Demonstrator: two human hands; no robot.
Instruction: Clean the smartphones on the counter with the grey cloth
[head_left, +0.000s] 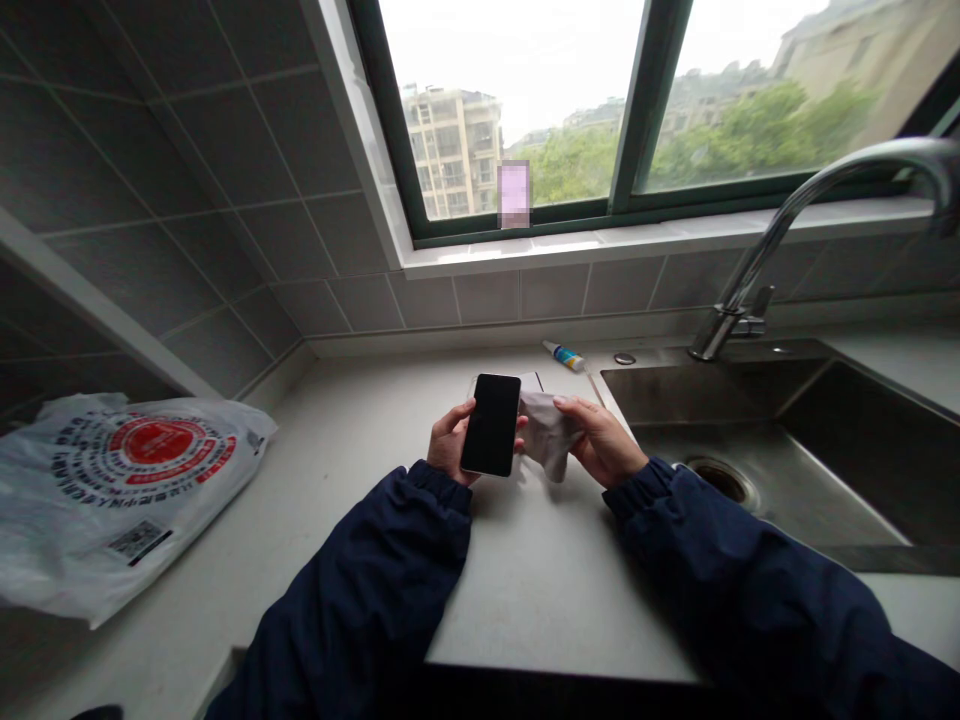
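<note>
A smartphone [491, 425] with a dark screen is held upright in my left hand [448, 440], whose thumb lies along its left edge and fingertips show at its right edge. My right hand [606, 440] pinches a thin grey cloth [550, 432] between thumb and fingers. The cloth hangs just right of the phone, close to the left fingertips; whether it touches them I cannot tell. Behind the phone and cloth, a flat pale item with a dark edge [532, 381] lies on the counter, mostly hidden.
A small blue and white tube [564, 355] lies near the wall on the white counter [360, 400]. To the right are a steel sink [795, 470] and a tall curved faucet [772, 230]. A printed white plastic bag [142, 480] sits at the left, below tiled walls and a window.
</note>
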